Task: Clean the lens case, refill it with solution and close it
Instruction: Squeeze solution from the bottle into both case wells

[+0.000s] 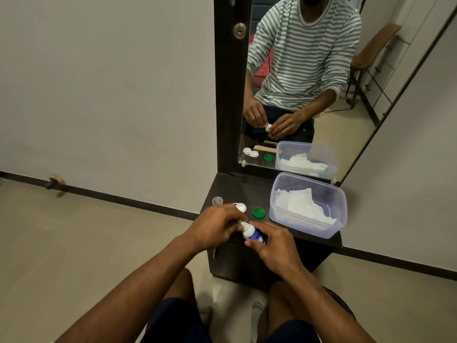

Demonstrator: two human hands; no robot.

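Knees and dark shorts sit lowest in the view, and just above them both hands meet over the front edge of the dark surface. Everything else is placed relative to the bottle they share.

The right hand wraps its fingers and thumb round the body of the bottle, tilting it so the white tip points up and to the left. That grip looks meant to steady the bottle while the other hand works the top. The left hand has its fingers curled at the white tip; whether it is pinching a cap or only the nozzle cannot be told, as the fingers hide it. A small clear cap lies beyond and left of the bottle, possibly its cover.

The lens case, white and seemingly open, rests on the surface just beyond the bottle, partly hidden by the left hand, close enough for solution to be dripped into it without reaching. 1 green lid lies beyond and slightly right of the bottle, set aside from the case, so closing is not yet done.

Further right of the bottle stands a clear plastic box holding crumpled white tissue, likely kept handy for wiping. Beyond the bottle a mirror repeats the scene.
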